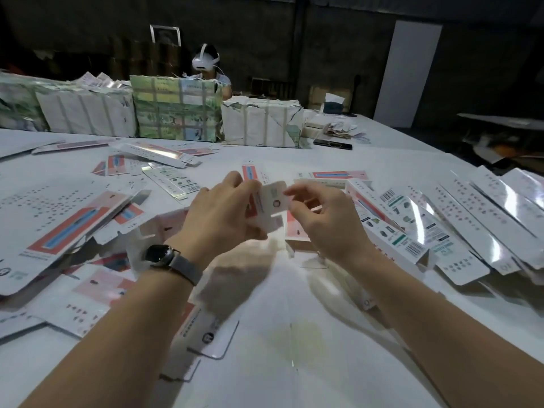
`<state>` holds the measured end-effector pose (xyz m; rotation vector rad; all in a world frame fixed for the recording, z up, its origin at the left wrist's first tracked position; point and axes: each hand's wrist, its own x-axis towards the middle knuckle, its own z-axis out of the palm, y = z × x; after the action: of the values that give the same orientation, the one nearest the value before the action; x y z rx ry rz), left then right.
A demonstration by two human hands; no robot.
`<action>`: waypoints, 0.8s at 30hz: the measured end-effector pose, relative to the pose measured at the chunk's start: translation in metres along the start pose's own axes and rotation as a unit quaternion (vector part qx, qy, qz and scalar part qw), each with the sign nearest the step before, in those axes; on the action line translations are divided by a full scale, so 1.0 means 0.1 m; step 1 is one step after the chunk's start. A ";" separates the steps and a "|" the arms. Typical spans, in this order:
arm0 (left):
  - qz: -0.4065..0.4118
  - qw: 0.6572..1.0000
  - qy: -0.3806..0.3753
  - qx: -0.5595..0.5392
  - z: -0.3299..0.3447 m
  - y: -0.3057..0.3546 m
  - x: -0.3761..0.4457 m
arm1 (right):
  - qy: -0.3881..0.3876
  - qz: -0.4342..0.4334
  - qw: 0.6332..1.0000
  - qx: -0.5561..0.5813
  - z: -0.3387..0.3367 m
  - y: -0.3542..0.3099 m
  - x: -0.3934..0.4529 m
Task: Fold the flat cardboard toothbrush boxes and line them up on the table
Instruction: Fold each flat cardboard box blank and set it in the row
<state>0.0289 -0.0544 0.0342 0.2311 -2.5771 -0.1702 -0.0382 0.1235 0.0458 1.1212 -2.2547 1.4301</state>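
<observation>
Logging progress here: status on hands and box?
Left hand and right hand both gripping one box, mid-fold, held above the table. Folded boxes lined up right. Nothing blocking.

A white desk [294, 363] carries everything. The landmark is the green wrapped bundle [176, 108] at its far edge. Left of it stand pale wrapped bundles [85, 113]; right of it another white bundle [262, 122], then a dark phone [332, 144]. Nearer than the green bundle, flat box blanks [59, 228] lie scattered and overlapping to the left, and folded boxes [459, 222] lie side by side to the right.
</observation>
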 end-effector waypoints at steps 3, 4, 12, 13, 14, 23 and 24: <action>0.048 0.979 0.197 -0.030 -0.18 0.20 -0.03 | 0.061 -0.036 0.995 0.074 -0.05 -0.07 0.02; 0.071 0.963 0.254 -0.063 -0.22 0.28 -0.04 | 0.071 -0.051 0.991 0.099 -0.07 -0.09 0.01; 0.085 0.881 0.181 -0.428 -0.36 0.57 -0.10 | 0.065 -0.082 0.967 0.232 -0.16 -0.22 0.01; 0.087 0.880 0.183 -0.429 -0.36 0.55 -0.09 | 0.078 -0.078 0.962 0.251 -0.17 -0.23 0.01; 0.088 0.887 0.193 -0.411 -0.36 0.54 -0.09 | 0.092 -0.072 0.956 0.268 -0.19 -0.25 0.01; 0.025 0.890 -0.003 -0.454 -0.31 0.62 -0.12 | 0.043 -0.013 0.936 0.348 -0.28 -0.29 0.00; 0.015 0.859 -0.033 -0.510 -0.31 0.62 -0.11 | 0.033 -0.009 0.939 0.341 -0.30 -0.28 0.01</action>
<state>0.0459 0.0057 0.0650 -0.2193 -2.1823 -1.4762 -0.0247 0.1419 0.0794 1.2260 -1.7168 2.2907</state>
